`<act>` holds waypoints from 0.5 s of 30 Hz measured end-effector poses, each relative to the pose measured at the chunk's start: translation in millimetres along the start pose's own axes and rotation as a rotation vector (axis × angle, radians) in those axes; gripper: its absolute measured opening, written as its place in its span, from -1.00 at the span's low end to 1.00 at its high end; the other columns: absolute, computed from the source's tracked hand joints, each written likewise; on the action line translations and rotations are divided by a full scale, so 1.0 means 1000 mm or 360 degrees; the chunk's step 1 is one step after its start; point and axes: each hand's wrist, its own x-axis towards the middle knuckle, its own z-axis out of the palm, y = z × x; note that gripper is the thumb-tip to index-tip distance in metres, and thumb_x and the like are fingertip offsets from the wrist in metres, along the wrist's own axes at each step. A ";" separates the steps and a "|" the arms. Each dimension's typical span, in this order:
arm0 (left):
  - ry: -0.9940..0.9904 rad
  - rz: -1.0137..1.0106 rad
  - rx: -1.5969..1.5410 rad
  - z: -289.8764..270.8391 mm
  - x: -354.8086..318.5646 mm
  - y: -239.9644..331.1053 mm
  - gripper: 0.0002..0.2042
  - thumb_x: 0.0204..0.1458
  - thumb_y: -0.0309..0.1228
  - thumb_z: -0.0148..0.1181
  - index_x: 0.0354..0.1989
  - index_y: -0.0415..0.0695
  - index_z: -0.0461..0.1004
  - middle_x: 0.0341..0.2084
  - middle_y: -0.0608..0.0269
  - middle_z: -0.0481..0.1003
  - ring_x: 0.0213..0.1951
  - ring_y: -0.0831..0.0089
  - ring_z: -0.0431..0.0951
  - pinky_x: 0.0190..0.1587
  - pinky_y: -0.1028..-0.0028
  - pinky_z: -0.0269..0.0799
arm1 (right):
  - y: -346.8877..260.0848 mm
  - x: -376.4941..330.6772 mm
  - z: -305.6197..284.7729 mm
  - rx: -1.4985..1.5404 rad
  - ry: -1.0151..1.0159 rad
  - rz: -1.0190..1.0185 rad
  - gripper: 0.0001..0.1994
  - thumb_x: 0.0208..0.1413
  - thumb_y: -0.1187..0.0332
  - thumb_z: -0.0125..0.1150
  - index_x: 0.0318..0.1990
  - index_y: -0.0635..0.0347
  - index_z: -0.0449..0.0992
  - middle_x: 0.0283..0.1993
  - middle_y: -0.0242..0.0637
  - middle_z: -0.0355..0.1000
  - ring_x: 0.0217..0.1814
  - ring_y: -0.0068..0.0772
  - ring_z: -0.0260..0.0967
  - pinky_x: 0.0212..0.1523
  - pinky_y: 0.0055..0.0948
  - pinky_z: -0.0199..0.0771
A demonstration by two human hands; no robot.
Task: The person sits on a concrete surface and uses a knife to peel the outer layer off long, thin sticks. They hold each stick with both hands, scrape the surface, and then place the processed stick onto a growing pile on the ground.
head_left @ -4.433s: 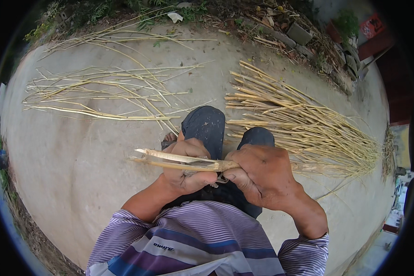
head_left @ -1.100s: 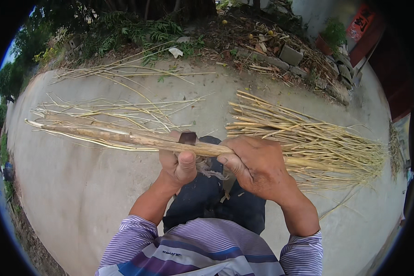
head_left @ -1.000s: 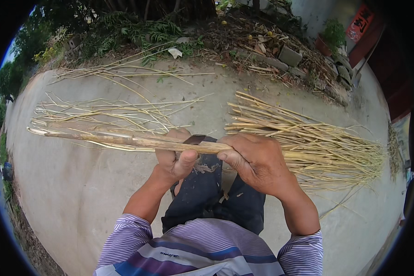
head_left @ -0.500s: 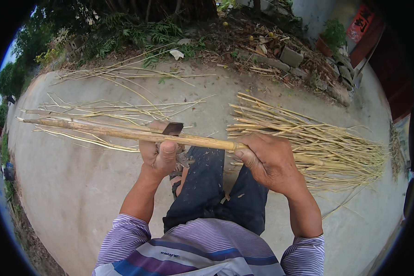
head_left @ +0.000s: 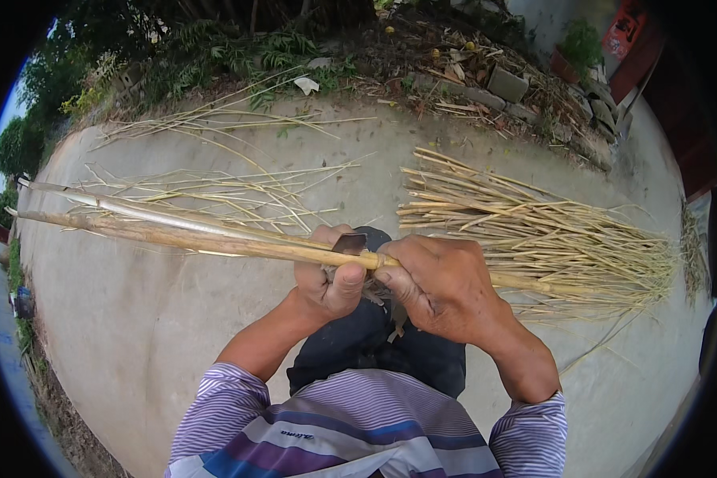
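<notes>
A long tan cane stalk (head_left: 183,237) runs from the far left to my hands, held level above my knees. At its left end a pale strip (head_left: 95,201) has split away from it. My left hand (head_left: 331,279) is closed around a small knife, whose dark blade (head_left: 349,243) rests against the top of the stalk. My right hand (head_left: 442,287) grips the stalk right beside the left hand, with its fingers wrapped over it. The two hands touch.
A thick pile of yellow stalks (head_left: 534,231) lies on the concrete ground (head_left: 135,334) to the right. Thin peeled strips (head_left: 215,187) are scattered on the left, with more strips (head_left: 215,121) farther back. Rubble, bricks and plants (head_left: 470,68) line the far edge.
My left hand with the knife has slid right along the stalk, back against my right hand. The stalk's left end has dropped a little and shows the split strip.
</notes>
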 end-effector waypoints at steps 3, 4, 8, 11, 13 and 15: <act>-0.0290 0.0082 0.0252 -0.007 0.009 0.004 -0.57 0.23 0.02 0.03 -0.32 -0.17 0.26 -0.55 0.22 0.37 -0.58 0.53 0.33 -0.56 0.52 0.25 | -0.004 -0.001 -0.003 0.0034 -0.0013 0.0000 -0.79 0.17 0.23 0.20 -0.36 0.17 0.43 -0.51 -0.18 0.38 -0.54 -0.07 0.40 -0.57 -0.20 0.34; -0.0541 0.0171 0.0400 -0.023 0.019 0.006 -0.56 0.22 0.03 0.04 -0.32 -0.18 0.27 -0.56 0.22 0.37 -0.59 0.52 0.33 -0.57 0.51 0.25 | -0.006 -0.001 -0.004 0.0056 -0.0016 0.0002 -0.79 0.17 0.23 0.20 -0.36 0.18 0.43 -0.51 -0.18 0.37 -0.53 -0.07 0.40 -0.57 -0.20 0.34; -0.0681 0.0104 0.0442 -0.037 0.032 0.012 -0.54 0.09 0.05 0.22 -0.34 -0.19 0.40 -0.68 0.22 0.43 -0.66 0.33 0.47 -0.63 0.39 0.30 | -0.009 0.003 -0.001 0.0053 0.0048 -0.0051 -0.80 0.14 0.24 0.24 -0.27 0.18 0.48 -0.48 -0.20 0.41 -0.50 -0.09 0.42 -0.55 -0.22 0.36; -0.0376 0.0064 0.0354 -0.041 0.034 0.010 -0.54 0.10 0.03 0.23 -0.36 -0.20 0.41 -0.67 0.25 0.42 -0.66 0.44 0.41 -0.60 0.46 0.31 | -0.005 0.009 -0.007 0.0019 0.0123 -0.0087 -0.78 0.11 0.26 0.27 -0.19 0.20 0.51 -0.45 -0.21 0.44 -0.49 -0.11 0.44 -0.54 -0.24 0.38; -0.0075 0.0086 0.0334 -0.048 0.037 0.014 -0.54 0.12 0.03 0.22 -0.37 -0.21 0.39 -0.66 0.30 0.41 -0.63 0.56 0.37 -0.57 0.52 0.30 | 0.001 0.004 -0.020 -0.0080 0.0105 -0.0023 -0.75 0.09 0.27 0.29 -0.14 0.21 0.53 -0.44 -0.21 0.45 -0.48 -0.13 0.44 -0.53 -0.26 0.38; 0.0122 -0.0012 0.0117 -0.053 0.040 0.027 -0.51 0.16 0.07 0.14 -0.41 -0.21 0.34 -0.63 0.28 0.40 -0.60 0.57 0.39 -0.56 0.53 0.30 | 0.002 0.001 -0.020 -0.0077 0.0133 -0.0033 -0.74 0.08 0.27 0.30 -0.15 0.21 0.53 -0.44 -0.21 0.45 -0.49 -0.14 0.43 -0.52 -0.26 0.38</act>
